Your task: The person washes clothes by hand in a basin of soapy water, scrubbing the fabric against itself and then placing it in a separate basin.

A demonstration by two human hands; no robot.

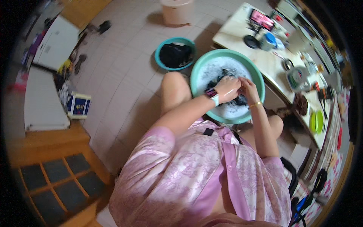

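Note:
A large green plastic basin (258,74) of sudsy water stands before me, with dark wet cloth (241,100) in it. My left hand (227,88), wearing a watch with a pale band, is closed on the cloth above the suds. Against its fingers rests my right hand (249,88), bent round the same cloth, its fingertips partly hidden; a gold bracelet is on that wrist. Beyond the basin, to the left, a smaller blue-green basin (156,58) on the floor holds black cloth (175,54).
A pale table (262,61) along the right bears a lit screen (261,20), a blue-lidded container (268,41), a large plastic jug (297,79) and a green bowl (316,122). A pink plastic stool or bucket (177,14) stands farther off. White cabinets (56,42) are at left.

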